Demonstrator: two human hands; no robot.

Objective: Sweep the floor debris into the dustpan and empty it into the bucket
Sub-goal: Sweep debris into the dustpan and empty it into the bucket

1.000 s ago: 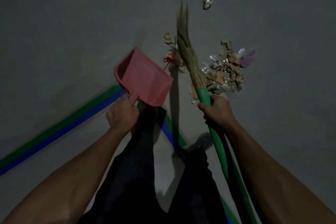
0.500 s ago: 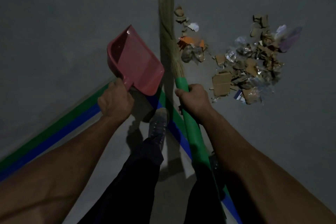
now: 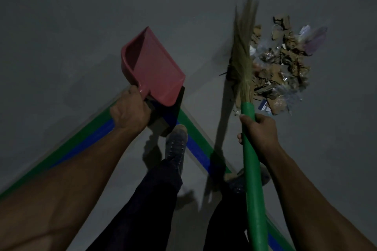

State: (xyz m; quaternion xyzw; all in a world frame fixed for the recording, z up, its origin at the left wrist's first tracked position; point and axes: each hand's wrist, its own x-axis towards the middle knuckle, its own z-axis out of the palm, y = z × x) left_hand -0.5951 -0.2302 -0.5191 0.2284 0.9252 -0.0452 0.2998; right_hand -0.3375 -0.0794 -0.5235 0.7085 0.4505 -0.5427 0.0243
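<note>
Right hand point(image 3: 260, 132) wraps the green handle of the broom point(image 3: 244, 61) just below the bristle bundle; a grip that far forward gives short, controlled strokes, my read. Bristles fan out ahead of that grip and sit against the near-left edge of the debris point(image 3: 282, 67), a pile of cardboard scraps, clear wrappers and a purplish bit, so the pile lies just beyond and to the outer side of the right hand. Left hand point(image 3: 129, 113) is closed round the stub handle of the pink dustpan point(image 3: 152, 67), pan held off the floor, open face tilted up and away from the fist, well apart from the pile: looks parked until the heap is gathered. Nothing in the pan. Bucket not in view. Green and blue floor tape point(image 3: 81, 140) runs under both wrists; one shoe point(image 3: 176, 142) sits between them. Versus half a second back: the small separate clump with the orange scrap is now merged into the main heap, and the broom has crossed from left of it to flush against the pile. Dustpan grip unchanged.
</note>
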